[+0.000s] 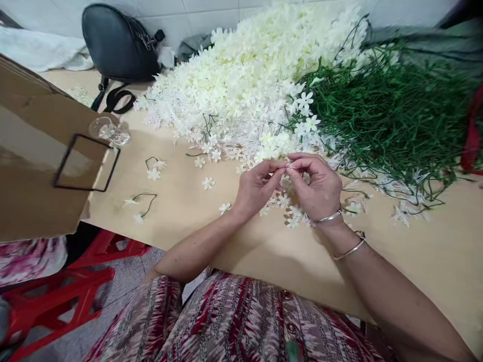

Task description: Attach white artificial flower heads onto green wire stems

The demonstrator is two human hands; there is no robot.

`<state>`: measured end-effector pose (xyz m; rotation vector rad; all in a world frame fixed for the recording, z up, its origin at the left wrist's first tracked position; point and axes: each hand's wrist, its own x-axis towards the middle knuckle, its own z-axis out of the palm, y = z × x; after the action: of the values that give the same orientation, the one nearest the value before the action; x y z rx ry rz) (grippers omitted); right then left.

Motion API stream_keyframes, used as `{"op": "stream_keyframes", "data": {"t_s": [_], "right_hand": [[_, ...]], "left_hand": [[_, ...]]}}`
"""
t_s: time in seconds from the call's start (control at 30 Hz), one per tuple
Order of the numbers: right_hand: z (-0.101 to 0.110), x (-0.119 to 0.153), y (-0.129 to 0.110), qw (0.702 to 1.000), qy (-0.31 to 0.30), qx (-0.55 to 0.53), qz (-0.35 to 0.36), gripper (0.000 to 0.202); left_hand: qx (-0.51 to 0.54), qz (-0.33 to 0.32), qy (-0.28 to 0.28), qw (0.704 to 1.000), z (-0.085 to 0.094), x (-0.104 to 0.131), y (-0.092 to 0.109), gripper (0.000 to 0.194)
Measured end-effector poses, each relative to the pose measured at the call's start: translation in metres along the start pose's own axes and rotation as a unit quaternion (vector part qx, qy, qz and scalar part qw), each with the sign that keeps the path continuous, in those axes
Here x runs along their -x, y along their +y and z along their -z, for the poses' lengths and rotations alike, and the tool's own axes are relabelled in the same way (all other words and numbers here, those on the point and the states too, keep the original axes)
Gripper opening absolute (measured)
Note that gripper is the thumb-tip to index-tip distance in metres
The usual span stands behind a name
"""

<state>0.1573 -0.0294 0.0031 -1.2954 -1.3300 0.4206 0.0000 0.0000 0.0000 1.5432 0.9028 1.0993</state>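
Observation:
My left hand [258, 187] and my right hand [315, 183] meet fingertip to fingertip over the table, in front of a big heap of white artificial flowers [241, 85]. Both are closed in a pinch on something tiny and pale between the fingertips, too small to name. Under and beside my hands lie several loose white artificial flowers [293, 217]. To the right of the heap spreads a pile of green plastic stems [388, 115]. A bracelet [329, 217] circles my right wrist.
On the left a cardboard box [41, 151] stands at the table [181, 216]. A clear plastic object [109, 131] and a thin black square frame [77, 188] are at its edge. Behind sits a black backpack [121, 45]. Red stools [56, 301] stand below.

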Motion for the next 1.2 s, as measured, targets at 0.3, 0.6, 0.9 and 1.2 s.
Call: {"op": "stream_keyframes", "data": {"t_s": [0.3, 0.6, 0.9, 1.2], "right_hand": [[-0.001, 0.000, 0.004, 0.999, 0.010, -0.039, -0.013, 0.006], [-0.001, -0.001, 0.001, 0.994, 0.033, 0.062, 0.087, 0.008], [-0.003, -0.001, 0.001, 0.997, 0.037, 0.046, 0.052, 0.009], [0.000, 0.001, 0.002, 0.999, 0.022, -0.014, 0.020, 0.008]], "left_hand": [[0.081, 0.071, 0.002, 0.994, -0.002, -0.004, 0.005, 0.047], [0.123, 0.095, 0.018, 0.988, -0.003, -0.008, 0.003, 0.046], [0.167, 0.136, 0.005, 0.976, -0.005, -0.009, 0.011, 0.048], [0.155, 0.139, 0.016, 0.978, -0.003, -0.010, 0.022, 0.054]]}}
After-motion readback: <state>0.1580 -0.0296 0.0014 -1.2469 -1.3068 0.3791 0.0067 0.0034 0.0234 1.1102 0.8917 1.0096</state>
